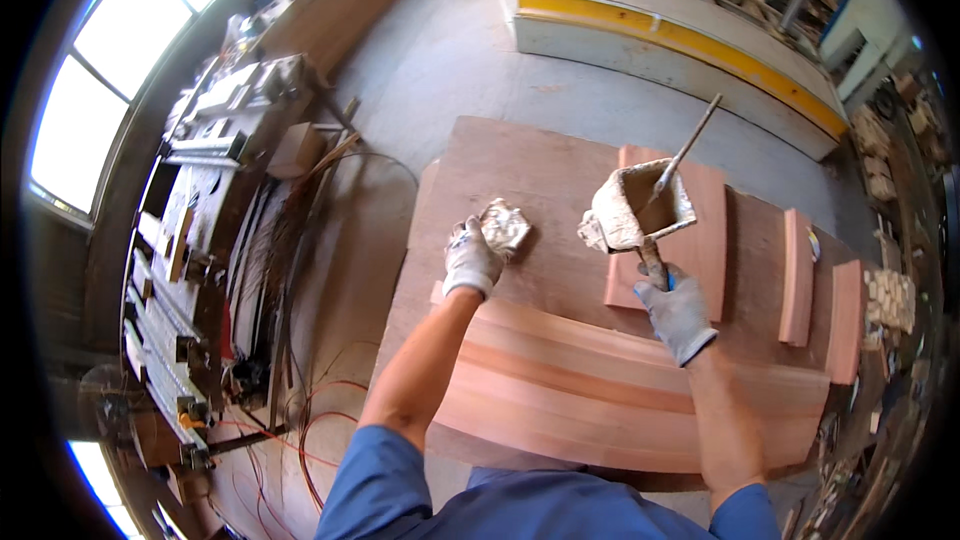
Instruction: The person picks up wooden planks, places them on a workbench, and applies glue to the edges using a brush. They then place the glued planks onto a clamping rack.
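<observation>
My left hand (472, 258), in a pale work glove, is closed on a crumpled whitish lump (505, 227) over the brown board; whether it is cloth or plastic is unclear. In a grey glove, my right hand (677, 317) grips the handle (652, 265) of a crusted, box-shaped pot (620, 212). The pot is held up above a reddish wooden panel (708, 240), tilted, with its opening showing a brownish inside. A thin stick (690, 145) leans out of it toward the far right; its lower end is inside the pot. Curved wooden strips (590, 380) lie side by side nearest my body.
The brown board (500, 155) forms the worktop. Two short curved wooden pieces, one of them a block (795, 275), lie at its right. To the left stands a cluttered bench (205, 210), with orange hoses (305, 430) on the floor. A yellow-striped machine (660, 25) stands beyond.
</observation>
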A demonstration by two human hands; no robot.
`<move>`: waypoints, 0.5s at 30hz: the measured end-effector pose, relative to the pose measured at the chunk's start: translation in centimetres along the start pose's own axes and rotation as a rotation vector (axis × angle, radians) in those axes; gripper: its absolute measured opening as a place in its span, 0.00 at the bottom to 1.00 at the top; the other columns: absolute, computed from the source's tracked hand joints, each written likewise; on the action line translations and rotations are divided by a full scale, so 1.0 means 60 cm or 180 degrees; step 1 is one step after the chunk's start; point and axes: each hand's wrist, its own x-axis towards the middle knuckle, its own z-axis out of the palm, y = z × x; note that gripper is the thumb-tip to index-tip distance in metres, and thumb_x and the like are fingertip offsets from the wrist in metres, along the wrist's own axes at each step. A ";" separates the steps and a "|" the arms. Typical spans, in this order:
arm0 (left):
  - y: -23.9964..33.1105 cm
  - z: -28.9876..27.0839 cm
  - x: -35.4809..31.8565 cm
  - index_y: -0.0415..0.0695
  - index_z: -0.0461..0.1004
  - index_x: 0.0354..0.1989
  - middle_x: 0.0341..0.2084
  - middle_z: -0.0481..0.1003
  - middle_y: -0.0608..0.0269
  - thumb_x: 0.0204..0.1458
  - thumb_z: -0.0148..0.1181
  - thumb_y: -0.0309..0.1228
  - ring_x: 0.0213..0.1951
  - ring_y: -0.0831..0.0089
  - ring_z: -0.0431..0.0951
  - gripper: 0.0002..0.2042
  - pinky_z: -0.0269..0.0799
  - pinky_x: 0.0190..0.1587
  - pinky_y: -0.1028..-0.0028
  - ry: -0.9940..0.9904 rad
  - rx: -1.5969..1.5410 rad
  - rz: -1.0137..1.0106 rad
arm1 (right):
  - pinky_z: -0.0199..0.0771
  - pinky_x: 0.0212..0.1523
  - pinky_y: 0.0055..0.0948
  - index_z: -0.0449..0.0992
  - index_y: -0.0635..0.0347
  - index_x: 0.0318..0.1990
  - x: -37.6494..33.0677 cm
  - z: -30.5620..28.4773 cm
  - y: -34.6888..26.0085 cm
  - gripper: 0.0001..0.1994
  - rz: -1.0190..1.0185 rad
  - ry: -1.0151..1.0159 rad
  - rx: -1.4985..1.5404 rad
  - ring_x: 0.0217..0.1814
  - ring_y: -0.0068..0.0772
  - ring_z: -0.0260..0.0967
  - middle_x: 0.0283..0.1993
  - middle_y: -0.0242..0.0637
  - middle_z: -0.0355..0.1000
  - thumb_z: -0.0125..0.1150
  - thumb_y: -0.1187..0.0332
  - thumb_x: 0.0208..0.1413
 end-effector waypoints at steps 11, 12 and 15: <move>0.234 0.043 -0.251 0.39 0.75 0.48 0.37 0.78 0.61 0.66 0.57 0.41 0.35 0.71 0.78 0.16 0.76 0.37 0.71 -0.3834 -0.5898 -0.0209 | 0.76 0.33 0.23 0.67 0.64 0.67 -0.130 0.002 0.038 0.30 0.0011 0.0003 0.0993 0.33 0.16 0.68 0.32 0.24 0.71 0.66 0.76 0.54; 0.229 0.057 -0.265 0.39 0.75 0.48 0.36 0.78 0.61 0.66 0.58 0.42 0.34 0.71 0.78 0.16 0.75 0.36 0.71 -0.3930 -0.5926 -0.0244 | 0.76 0.34 0.23 0.67 0.66 0.66 -0.143 0.007 0.065 0.31 -0.0066 0.0199 0.0902 0.34 0.15 0.67 0.35 0.25 0.72 0.67 0.76 0.54; 0.203 0.090 -0.283 0.39 0.75 0.47 0.36 0.80 0.57 0.63 0.62 0.41 0.37 0.68 0.79 0.17 0.76 0.38 0.69 -0.4585 -0.6027 -0.0011 | 0.75 0.35 0.21 0.63 0.67 0.69 -0.187 -0.002 0.057 0.34 0.0292 0.0160 0.0935 0.36 0.14 0.68 0.43 0.29 0.74 0.67 0.77 0.55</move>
